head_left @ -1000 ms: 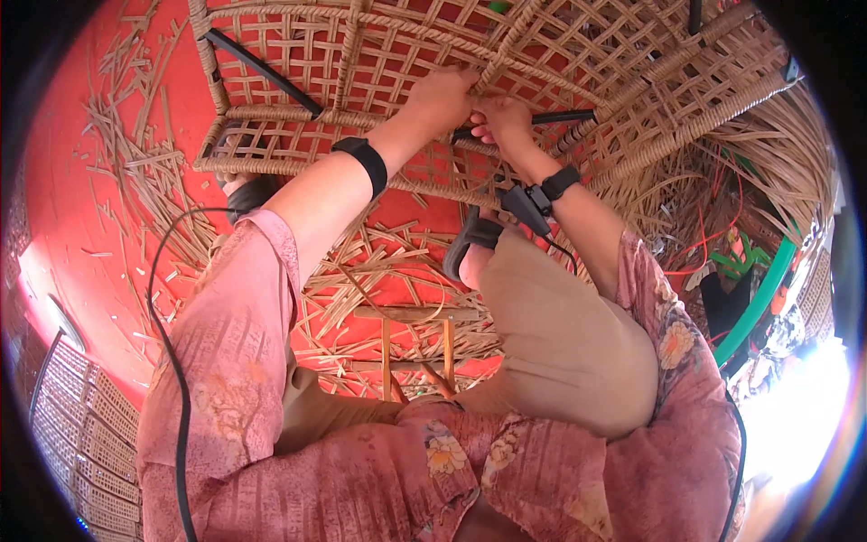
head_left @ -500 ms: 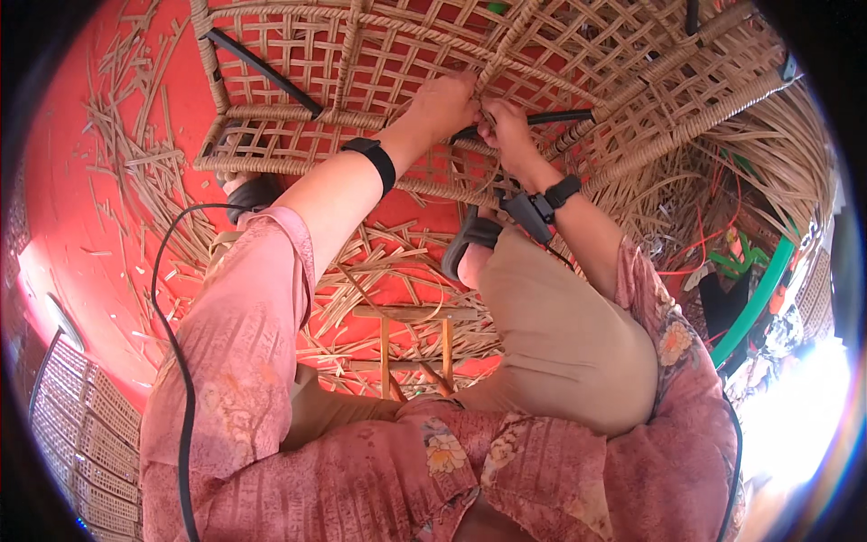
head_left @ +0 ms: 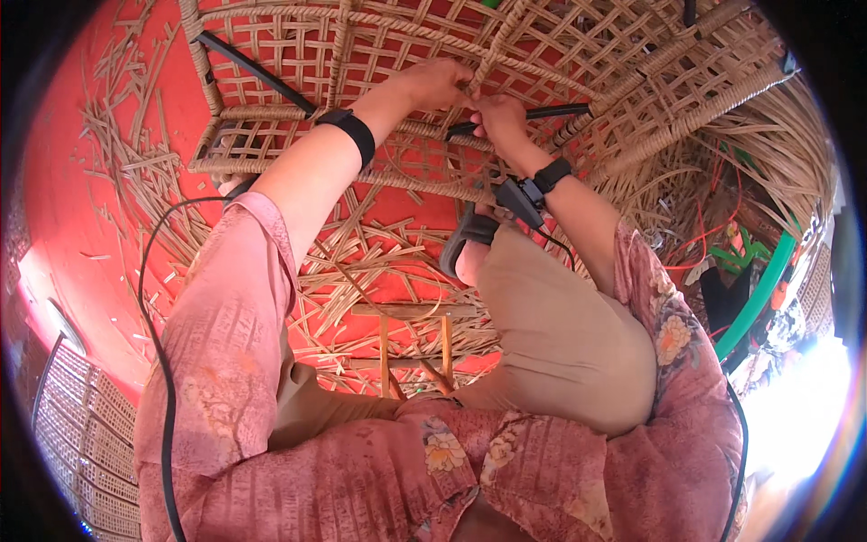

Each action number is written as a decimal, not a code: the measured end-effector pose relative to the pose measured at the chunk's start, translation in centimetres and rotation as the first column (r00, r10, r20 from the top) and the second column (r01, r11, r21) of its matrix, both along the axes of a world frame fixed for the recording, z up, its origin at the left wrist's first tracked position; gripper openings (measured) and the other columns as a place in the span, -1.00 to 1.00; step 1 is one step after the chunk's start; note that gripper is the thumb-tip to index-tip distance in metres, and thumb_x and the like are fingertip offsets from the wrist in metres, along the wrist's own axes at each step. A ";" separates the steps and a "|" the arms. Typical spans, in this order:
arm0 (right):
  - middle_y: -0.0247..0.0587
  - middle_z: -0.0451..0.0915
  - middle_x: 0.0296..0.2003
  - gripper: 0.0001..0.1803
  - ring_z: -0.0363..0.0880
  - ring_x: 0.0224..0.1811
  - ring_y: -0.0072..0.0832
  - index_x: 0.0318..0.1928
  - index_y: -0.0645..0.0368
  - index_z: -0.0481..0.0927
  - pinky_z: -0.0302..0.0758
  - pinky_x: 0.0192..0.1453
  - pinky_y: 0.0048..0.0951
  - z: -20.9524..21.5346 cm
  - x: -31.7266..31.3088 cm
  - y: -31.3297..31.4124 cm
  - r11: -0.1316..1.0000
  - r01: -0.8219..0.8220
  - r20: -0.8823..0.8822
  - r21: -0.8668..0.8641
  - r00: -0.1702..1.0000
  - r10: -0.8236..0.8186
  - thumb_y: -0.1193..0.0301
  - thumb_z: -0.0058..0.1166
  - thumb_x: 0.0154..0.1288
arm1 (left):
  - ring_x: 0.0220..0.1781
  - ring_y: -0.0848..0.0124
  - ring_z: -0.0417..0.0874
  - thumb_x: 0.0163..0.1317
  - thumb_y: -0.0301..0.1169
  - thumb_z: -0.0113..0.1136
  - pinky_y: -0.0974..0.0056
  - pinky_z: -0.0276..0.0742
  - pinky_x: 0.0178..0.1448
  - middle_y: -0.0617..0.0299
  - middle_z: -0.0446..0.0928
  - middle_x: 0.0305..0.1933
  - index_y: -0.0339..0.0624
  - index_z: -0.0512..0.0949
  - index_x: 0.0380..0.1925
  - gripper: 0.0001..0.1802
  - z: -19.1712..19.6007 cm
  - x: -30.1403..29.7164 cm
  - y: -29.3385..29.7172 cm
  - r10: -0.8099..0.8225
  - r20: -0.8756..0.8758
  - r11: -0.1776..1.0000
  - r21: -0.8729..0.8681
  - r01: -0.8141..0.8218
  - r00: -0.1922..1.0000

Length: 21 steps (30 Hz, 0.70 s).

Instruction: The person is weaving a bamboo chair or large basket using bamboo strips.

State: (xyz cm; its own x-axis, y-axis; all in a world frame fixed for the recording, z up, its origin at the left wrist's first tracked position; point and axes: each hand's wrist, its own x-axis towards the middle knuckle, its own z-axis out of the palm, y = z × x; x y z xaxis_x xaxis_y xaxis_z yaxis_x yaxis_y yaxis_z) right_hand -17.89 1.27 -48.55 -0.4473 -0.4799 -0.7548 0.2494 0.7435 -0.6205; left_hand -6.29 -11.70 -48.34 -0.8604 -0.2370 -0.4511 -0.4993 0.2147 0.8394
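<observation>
A woven frame of tan cane strips [head_left: 686,128], with cord-wrapped edges and ribs, spans the far side of my view. My left hand [head_left: 435,85] is at the lower end of a wrapped rib, its fingers pinched together. Close on its right, my right hand [head_left: 500,121] is also closed, thumb and fingertips meeting at the same joint. A thin cane strip seems to run between the fingertips, too small to see clearly. Just behind my right hand a black bar [head_left: 562,111] crosses the frame.
Another black bar [head_left: 255,72] slants across the frame's left part. Loose cane strips [head_left: 149,167] litter the red floor, and a thick bundle of strips [head_left: 768,154] lies at right near a green tube [head_left: 760,298]. A small wooden stool [head_left: 415,312] stands between my legs.
My left hand and forearm have shifted a little left and away from me. My right hand has moved slightly left, staying near the same joint.
</observation>
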 end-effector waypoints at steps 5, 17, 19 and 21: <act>-0.24 0.55 -0.51 -0.71 0.46 -0.64 -0.58 -0.33 0.33 0.55 0.38 -0.66 -0.55 -0.2 -0.1 -0.3 0.998 -0.051 0.015 0.042 0.999 0.050 0.29 0.07 0.30 | -0.24 0.17 0.64 0.12 -0.29 0.24 0.10 0.52 -0.12 0.02 0.61 -0.27 0.02 0.55 -0.02 -0.63 0.9 0.4 -0.8 -0.180 -0.021 0.948 -0.270 0.168 0.983; -0.30 0.54 -0.31 -0.55 0.52 -0.40 -0.60 -0.01 0.25 0.46 0.45 -0.42 -0.59 0.8 0.5 6.2 0.970 -0.235 0.178 0.058 0.959 0.221 0.11 0.01 0.34 | -0.08 -0.01 0.54 0.18 -0.18 0.06 0.02 0.43 0.00 -0.05 0.55 -0.19 -0.24 0.57 -0.25 -0.66 -2.0 2.5 1.5 -0.118 -0.019 0.993 -0.023 0.117 0.993; -0.31 0.53 -0.31 -0.53 0.51 -0.37 -0.61 0.02 0.27 0.46 0.45 -0.40 -0.58 3.0 1.6 6.5 0.954 -0.300 0.115 -0.007 0.947 0.299 0.13 0.02 0.32 | -0.05 0.02 0.50 0.17 -0.19 0.08 0.03 0.41 0.03 -0.04 0.52 -0.16 -0.19 0.59 -0.27 -0.69 -1.6 4.3 1.7 -0.057 -0.077 0.997 -0.057 0.052 0.995; -0.40 0.53 -0.24 -0.47 0.49 -0.31 -0.60 0.10 0.21 0.44 0.47 -0.29 -0.53 2.2 0.0 8.4 0.924 -0.359 0.172 -0.134 0.909 0.379 0.09 0.09 0.28 | 0.03 0.06 0.44 0.13 -0.22 0.10 0.03 0.35 0.09 -0.02 0.48 -0.10 -0.14 0.61 -0.30 -0.73 0.9 4.8 2.5 -0.183 -0.091 0.954 -0.255 0.155 0.979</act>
